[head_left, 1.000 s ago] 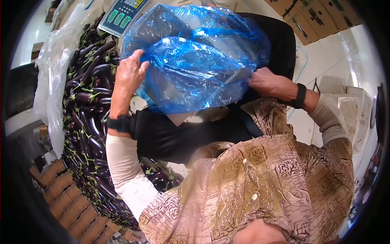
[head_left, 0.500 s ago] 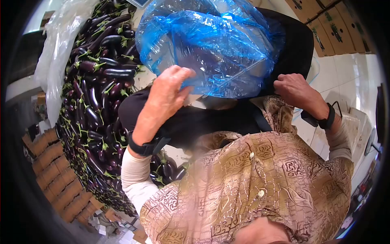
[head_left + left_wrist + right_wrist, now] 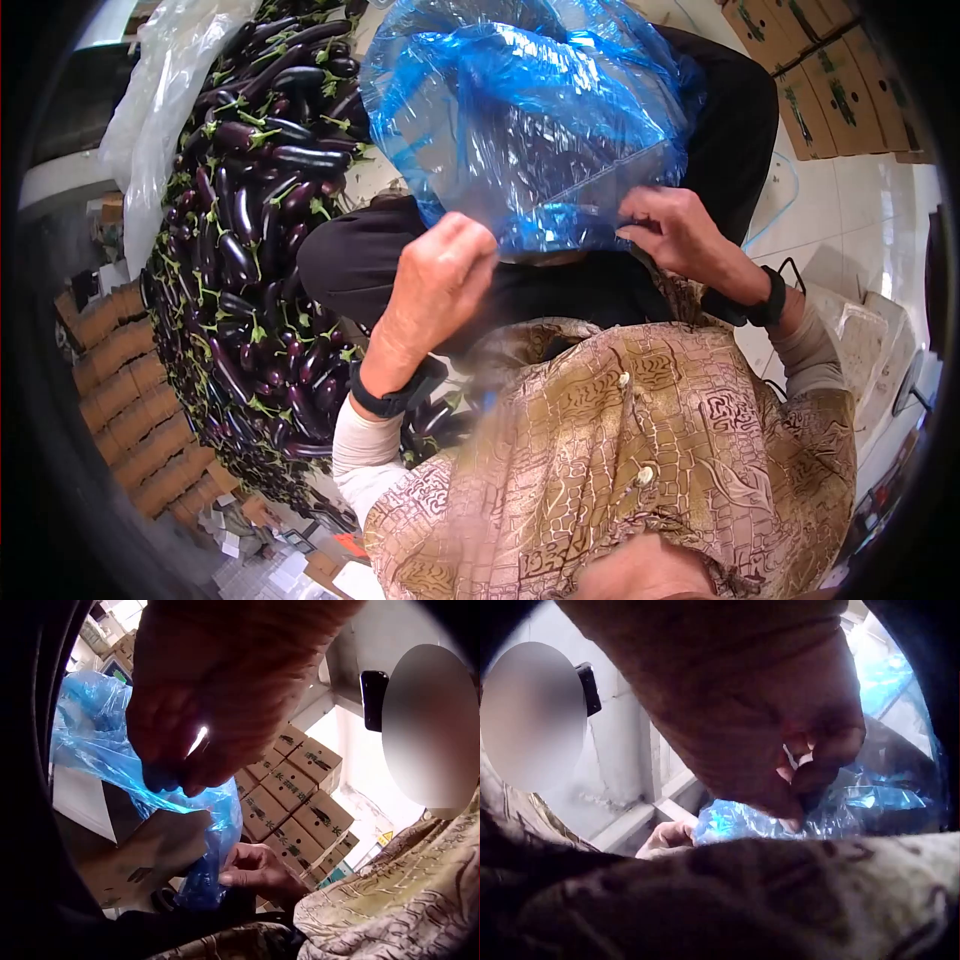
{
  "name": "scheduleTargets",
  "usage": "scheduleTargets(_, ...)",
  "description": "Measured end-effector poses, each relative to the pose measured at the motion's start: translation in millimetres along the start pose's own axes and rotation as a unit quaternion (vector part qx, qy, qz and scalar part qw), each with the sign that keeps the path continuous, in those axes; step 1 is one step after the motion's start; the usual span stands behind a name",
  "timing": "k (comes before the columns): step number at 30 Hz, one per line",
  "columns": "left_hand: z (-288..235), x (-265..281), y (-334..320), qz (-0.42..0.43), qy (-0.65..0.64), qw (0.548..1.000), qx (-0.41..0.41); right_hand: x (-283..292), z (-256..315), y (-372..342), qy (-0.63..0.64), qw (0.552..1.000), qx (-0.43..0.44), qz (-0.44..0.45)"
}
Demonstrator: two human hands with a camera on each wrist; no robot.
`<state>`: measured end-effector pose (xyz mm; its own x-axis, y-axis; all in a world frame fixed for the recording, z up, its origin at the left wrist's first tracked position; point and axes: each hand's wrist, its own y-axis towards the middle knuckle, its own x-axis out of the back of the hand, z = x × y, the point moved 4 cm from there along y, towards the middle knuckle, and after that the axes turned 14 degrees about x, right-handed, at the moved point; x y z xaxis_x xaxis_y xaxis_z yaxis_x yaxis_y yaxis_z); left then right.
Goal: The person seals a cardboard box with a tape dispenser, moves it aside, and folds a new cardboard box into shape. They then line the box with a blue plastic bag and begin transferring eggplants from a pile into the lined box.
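A clear blue plastic bag (image 3: 540,130) is draped over a cardboard box, whose wall (image 3: 161,851) shows below the film in the left wrist view. My left hand (image 3: 445,280) pinches the bag's near edge at its left corner. At the right corner, the right hand (image 3: 680,235) has the film between thumb and curled fingers. In the right wrist view, the right hand (image 3: 780,727) fills the top while the left hand (image 3: 667,838) grips the film farther back. The bag hides most of the box, which sits between the person's dark-trousered legs (image 3: 360,250).
A long heap of eggplants (image 3: 240,260) lies along the left, with a clear plastic sheet (image 3: 170,100) beside it. Stacked printed cartons (image 3: 820,90) stand at the upper right. Rows of brown cartons (image 3: 140,400) appear at lower left. A whitish block (image 3: 860,340) is at right.
Both hands have shifted to the bag's near edge: the left moved toward the body and right, the right moved left from beside the bag onto the film. The view has tilted nearer the person.
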<state>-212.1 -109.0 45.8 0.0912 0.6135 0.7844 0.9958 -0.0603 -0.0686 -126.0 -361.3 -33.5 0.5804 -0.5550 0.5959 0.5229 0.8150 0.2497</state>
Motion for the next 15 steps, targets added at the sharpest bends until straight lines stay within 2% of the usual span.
scheduleTargets(1,-2,-2,-6,0.027,0.015,0.999,0.014,-3,1,0,-0.054,0.997,0.042,0.038)
scheduleTargets(2,-1,-3,-11,0.027,0.016,0.999,0.016,-5,1,-2,-0.052,0.997,0.043,0.038)
scheduleTargets(4,8,-12,-22,0.002,0.182,0.983,-0.002,-13,2,-4,-0.207,0.968,0.077,0.118)
scheduleTargets(5,20,-21,-26,0.018,0.223,0.975,0.017,-16,-1,-6,-0.225,0.959,0.085,0.152)
scheduleTargets(8,50,-61,-34,0.046,0.279,0.959,0.026,-27,-21,-14,-0.23,0.955,0.106,0.156)
scheduleTargets(12,46,-72,-32,0.052,0.225,0.971,0.062,-25,-19,-24,-0.272,0.941,0.151,0.129)
scheduleTargets(13,44,-64,-31,0.075,0.161,0.98,0.088,-23,-24,-29,-0.217,0.941,0.092,0.243)
scheduleTargets(14,42,-54,-32,0.072,0.16,0.981,0.088,-19,-27,-32,-0.158,0.922,0.031,0.353)
scheduleTargets(15,40,-42,-34,0.083,0.109,0.986,0.093,-3,-21,-27,-0.16,0.921,0.032,0.353)
